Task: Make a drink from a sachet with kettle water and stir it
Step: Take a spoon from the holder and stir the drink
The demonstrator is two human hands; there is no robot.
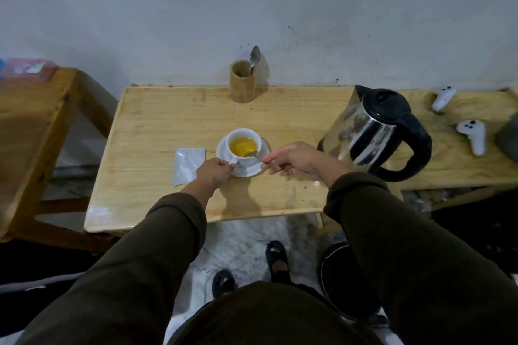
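A white cup (238, 136) of yellow drink stands on a white saucer (222, 148) in the middle of the wooden table (157, 131). My left hand (214, 172) pinches the cup's handle at the near left. My right hand (294, 158) holds the handle of a metal spoon (252, 154) whose bowl dips into the drink. A silver sachet (188, 165) lies flat just left of the saucer. The steel kettle (375, 131) with black lid and handle stands at the right.
A wooden holder (242, 82) with a second spoon (254, 57) stands at the back by the wall. Two white controllers (472, 133) lie on the right bench. Another wooden table (33, 120) sits at the left. A round black object (340, 283) rests on the floor.
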